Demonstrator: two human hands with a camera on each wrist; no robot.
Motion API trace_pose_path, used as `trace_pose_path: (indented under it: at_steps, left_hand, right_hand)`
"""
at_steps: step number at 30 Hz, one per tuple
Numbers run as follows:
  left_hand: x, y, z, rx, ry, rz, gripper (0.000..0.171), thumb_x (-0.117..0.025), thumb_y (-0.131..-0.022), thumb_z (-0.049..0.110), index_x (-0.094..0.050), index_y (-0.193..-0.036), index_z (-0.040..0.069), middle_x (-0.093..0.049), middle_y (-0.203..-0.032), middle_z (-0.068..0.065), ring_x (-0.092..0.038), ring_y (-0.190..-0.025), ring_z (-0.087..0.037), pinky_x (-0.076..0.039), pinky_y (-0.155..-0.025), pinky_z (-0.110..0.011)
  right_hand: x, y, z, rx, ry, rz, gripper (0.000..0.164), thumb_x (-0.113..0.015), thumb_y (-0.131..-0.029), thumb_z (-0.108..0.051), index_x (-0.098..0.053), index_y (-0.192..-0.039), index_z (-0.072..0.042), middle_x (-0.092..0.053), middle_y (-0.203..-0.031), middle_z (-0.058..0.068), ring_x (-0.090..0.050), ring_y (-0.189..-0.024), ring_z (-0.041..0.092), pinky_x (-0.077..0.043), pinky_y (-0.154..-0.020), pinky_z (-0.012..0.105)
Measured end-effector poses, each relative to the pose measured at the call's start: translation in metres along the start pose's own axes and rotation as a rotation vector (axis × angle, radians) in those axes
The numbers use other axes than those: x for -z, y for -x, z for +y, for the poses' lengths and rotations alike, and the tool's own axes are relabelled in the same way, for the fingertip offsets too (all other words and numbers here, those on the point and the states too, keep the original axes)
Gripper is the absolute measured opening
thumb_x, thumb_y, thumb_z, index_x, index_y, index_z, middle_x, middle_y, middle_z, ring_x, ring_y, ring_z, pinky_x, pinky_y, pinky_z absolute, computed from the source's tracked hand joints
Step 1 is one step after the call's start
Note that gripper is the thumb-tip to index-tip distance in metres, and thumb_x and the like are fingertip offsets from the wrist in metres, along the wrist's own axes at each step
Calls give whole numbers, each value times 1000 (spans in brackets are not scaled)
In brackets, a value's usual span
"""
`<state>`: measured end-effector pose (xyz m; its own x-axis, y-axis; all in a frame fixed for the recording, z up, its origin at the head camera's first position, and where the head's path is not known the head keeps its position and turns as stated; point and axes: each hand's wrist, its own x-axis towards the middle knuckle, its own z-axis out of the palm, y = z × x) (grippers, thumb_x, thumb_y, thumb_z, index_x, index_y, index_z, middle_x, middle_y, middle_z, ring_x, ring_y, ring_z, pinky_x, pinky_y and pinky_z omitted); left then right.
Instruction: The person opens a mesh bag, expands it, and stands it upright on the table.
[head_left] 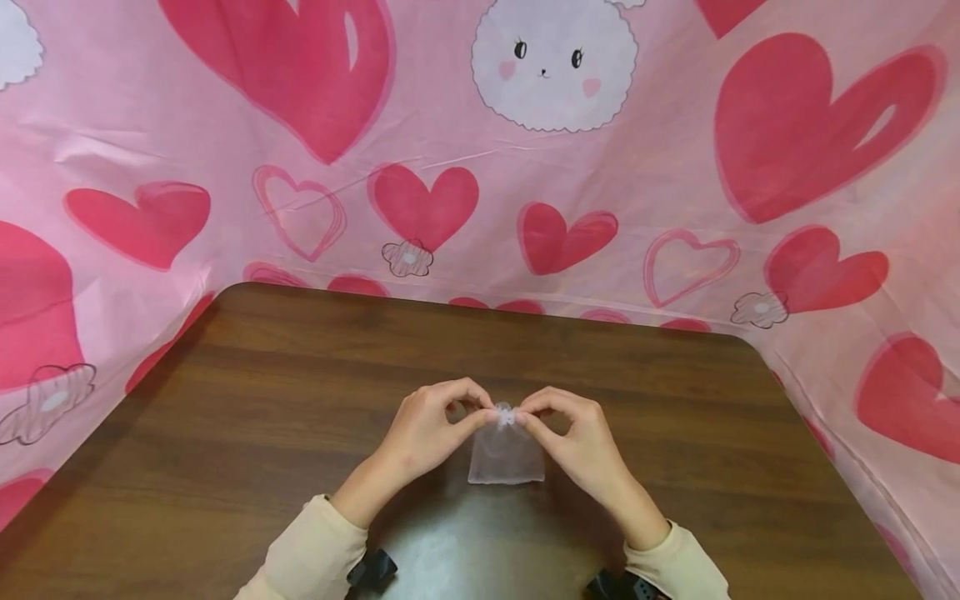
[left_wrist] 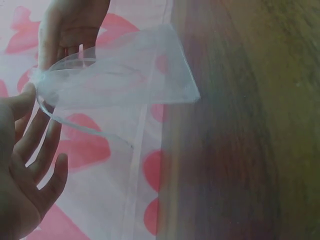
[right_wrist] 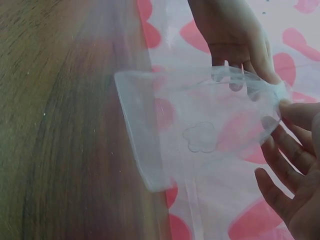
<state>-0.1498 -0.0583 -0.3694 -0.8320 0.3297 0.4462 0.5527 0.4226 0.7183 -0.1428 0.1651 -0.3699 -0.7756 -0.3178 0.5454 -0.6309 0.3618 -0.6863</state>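
Loose cord [left_wrist: 85,128] on bag [head_left: 506,458] vis. L-wrist cam only.

Bag [head_left: 506,457] in high view, wrist close-ups

The bench [head_left: 225,417] has a broad, dark brown wood-grain top, its streaks of lighter and deeper brown running roughly from side to side in the head view, with both far corners rounded and the far edge sloping slightly lower toward the right. Near the middle of the close side, a pale, glossy reflection [head_left: 465,546] spreads over the surface, with soft darker shadows [head_left: 573,517] at its left and right. In the right wrist view, a few tiny pale specks [right_wrist: 44,114] dot the grain, too small to identify.
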Motion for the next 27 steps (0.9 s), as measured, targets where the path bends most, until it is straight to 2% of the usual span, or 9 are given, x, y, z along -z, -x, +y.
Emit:
trace_pose_path:
  at_steps: [6,12,19,27]
  left_hand:
    - [0,1,0,10,-17,18,10,-78,-86,24,-69,-89,24,-65,-83,19,-60,-79,-1,-52,-72,-35]
    - [1,0,0,20,-42,25,10,-78,-86,25,-69,-88,25,-64,-82,20,-59,-78,-1,-51,-72,-34]
    - [1,-2,-2,18,-73,36,10,-78,-87,26,-68,-88,25,-64,-82,20,-59,-78,-1,-49,-72,-29]
    - [2,-1,-2,9,-89,37,9,-76,-88,25,-67,-88,26,-64,-82,20,-59,-78,0,-51,-71,-32]
  right_hand:
    - [-1,-1,-1,25,2,22,13,-77,-84,-2,-74,-89,-14,-70,-87,-5,-66,-82,13,-51,-77,31]
    - [0,-1,-1,31,37,27,13,-77,-84,-2,-73,-89,-13,-71,-86,-5,-65,-77,10,-50,-71,25]
    - [1,-3,0,42,70,36,13,-78,-84,-3,-73,-89,-15,-71,-85,-6,-64,-78,10,-51,-71,29]
    - [3,-3,2,29,69,26,13,-77,-85,-3,-73,-89,-15,-70,-83,-7,-63,-78,10,-51,-74,34]
